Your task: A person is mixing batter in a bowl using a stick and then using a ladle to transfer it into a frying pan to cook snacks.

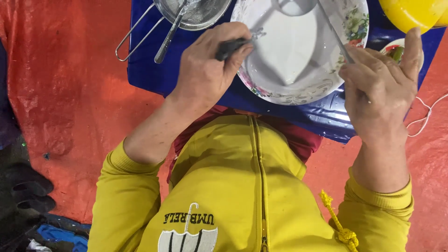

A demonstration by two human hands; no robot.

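A white plate (298, 91) with a flowered rim rests on a blue sheet (154, 70) in front of me. On it lies a flat white, roughly pointed piece (287, 51). My left hand (207, 70) is closed around a black handle (231, 46) at the plate's left rim; its working end is hidden. My right hand (380, 88) grips the thin metal handle of a ladle (333, 35), whose bowl sits over the plate's far edge. My yellow zipped top fills the lower part of the view.
A metal strainer (193, 11) with a wire handle lies at the far left of the blue sheet. A yellow bowl (410, 11) and a small dish with something green (395, 50) stand far right. Orange tarpaulin (70, 93) surrounds the sheet. A white cord (425, 114) trails right; dark footwear (28, 196) lower left.
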